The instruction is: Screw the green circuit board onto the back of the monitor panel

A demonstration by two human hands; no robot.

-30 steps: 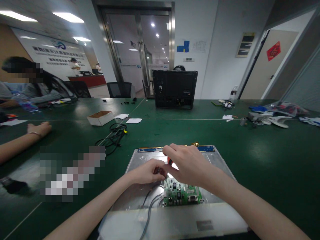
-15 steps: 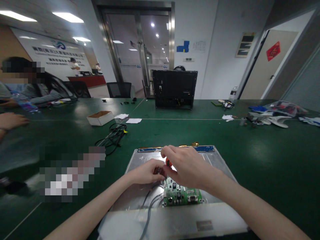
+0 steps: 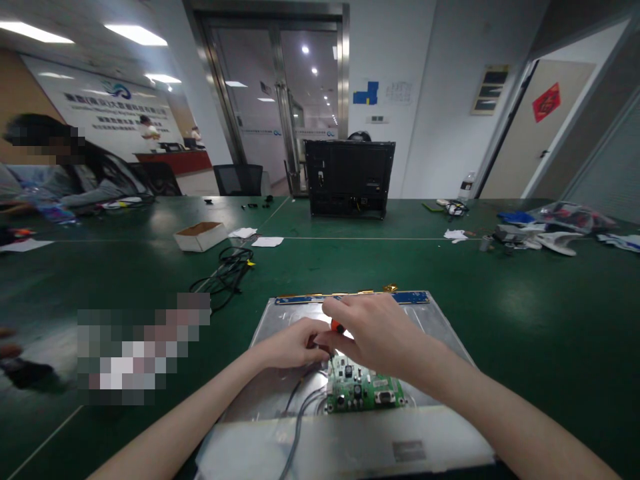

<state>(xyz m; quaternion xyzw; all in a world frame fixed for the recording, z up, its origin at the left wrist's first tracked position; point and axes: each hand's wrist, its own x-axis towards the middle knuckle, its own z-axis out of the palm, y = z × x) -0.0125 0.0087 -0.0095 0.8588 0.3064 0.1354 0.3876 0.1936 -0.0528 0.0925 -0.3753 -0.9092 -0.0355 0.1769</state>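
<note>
The right hand [image 3: 373, 333] has its fingers closed around an orange-handled screwdriver [image 3: 337, 326], held upright with its tip down at the far left corner of the green circuit board [image 3: 363, 390]. The left hand [image 3: 295, 343] pinches narrowly at the shaft just beside that tip — both over the metal panel [image 3: 435, 320] on the desk [image 3: 525, 320].
</note>
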